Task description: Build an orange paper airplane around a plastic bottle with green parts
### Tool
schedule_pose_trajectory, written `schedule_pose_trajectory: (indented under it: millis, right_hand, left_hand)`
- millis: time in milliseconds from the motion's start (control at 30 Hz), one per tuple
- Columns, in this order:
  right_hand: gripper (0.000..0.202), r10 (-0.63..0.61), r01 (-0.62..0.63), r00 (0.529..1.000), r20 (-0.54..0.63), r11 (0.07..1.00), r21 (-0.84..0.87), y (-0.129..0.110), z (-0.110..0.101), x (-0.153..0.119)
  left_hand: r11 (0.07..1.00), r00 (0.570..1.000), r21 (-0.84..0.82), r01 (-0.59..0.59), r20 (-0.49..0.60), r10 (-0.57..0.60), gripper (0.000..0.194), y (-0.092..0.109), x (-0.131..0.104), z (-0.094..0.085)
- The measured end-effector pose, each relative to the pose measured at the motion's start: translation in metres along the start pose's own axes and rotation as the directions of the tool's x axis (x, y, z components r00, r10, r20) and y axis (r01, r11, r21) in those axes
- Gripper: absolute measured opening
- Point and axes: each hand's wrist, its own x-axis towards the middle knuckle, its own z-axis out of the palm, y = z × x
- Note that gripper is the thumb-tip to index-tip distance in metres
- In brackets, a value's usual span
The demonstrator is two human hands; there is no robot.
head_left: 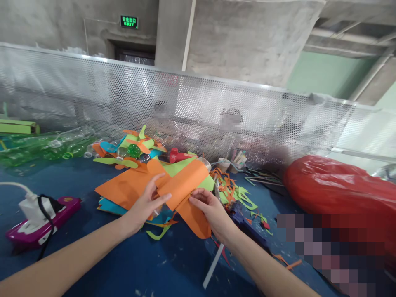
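Observation:
An orange paper piece (pixel 185 183), curved into a roll with wing-like flaps, is held above the blue table between both hands. My left hand (pixel 148 202) grips its left side, thumb and fingers closed on the paper. On the right, my right hand (pixel 208 204) pinches the paper's lower edge near the orange flap that hangs down. Behind and left of the hands lie orange sheets (pixel 122 189) over blue ones (pixel 111 205). A white glue stick (pixel 213 266) lies on the table below my right hand.
Green and clear bottles (pixel 74 142) stand at the back left, near colored paper shapes (pixel 136 144). A purple power strip (pixel 66 206) is at the left. Paper scraps (pixel 244 196) and a dark blue tool (pixel 247 222) lie right. A red bag (pixel 334 185) fills the right side.

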Motion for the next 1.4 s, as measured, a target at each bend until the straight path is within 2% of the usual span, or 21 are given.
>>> schedule_pose_trajectory:
  millis: [100, 400, 733, 1167, 1400]
  right_hand:
    - [0.035, -0.007, 0.007, 1.000, -0.007, 1.000, -0.021, -0.001, -0.001, 0.000]
    - [0.033, -0.009, 0.008, 0.999, -0.036, 0.999, -0.039, 0.000, -0.004, 0.001]
    - [0.030, -0.019, 0.017, 0.998, -0.053, 0.999, -0.033, 0.006, -0.004, 0.004]
    - [0.025, 0.011, -0.012, 0.999, -0.041, 1.000, -0.021, 0.006, -0.002, -0.002]
    - [0.028, -0.003, 0.004, 0.999, -0.036, 1.000, 0.020, 0.011, -0.002, 0.001]
  left_hand:
    - [0.999, 0.999, -0.001, 0.052, 0.015, -0.052, 0.066, -0.004, -0.001, 0.000]
    - [0.998, 1.000, -0.059, 0.017, 0.007, -0.016, 0.065, -0.011, 0.002, -0.001]
    - [0.994, 0.996, -0.063, 0.088, -0.009, -0.089, 0.064, -0.003, -0.001, 0.001]
    - [0.997, 0.997, -0.029, 0.078, 0.028, -0.078, 0.056, -0.004, -0.002, 0.002]
    - [0.998, 0.999, 0.022, 0.050, 0.006, -0.050, 0.051, -0.002, -0.005, 0.005]
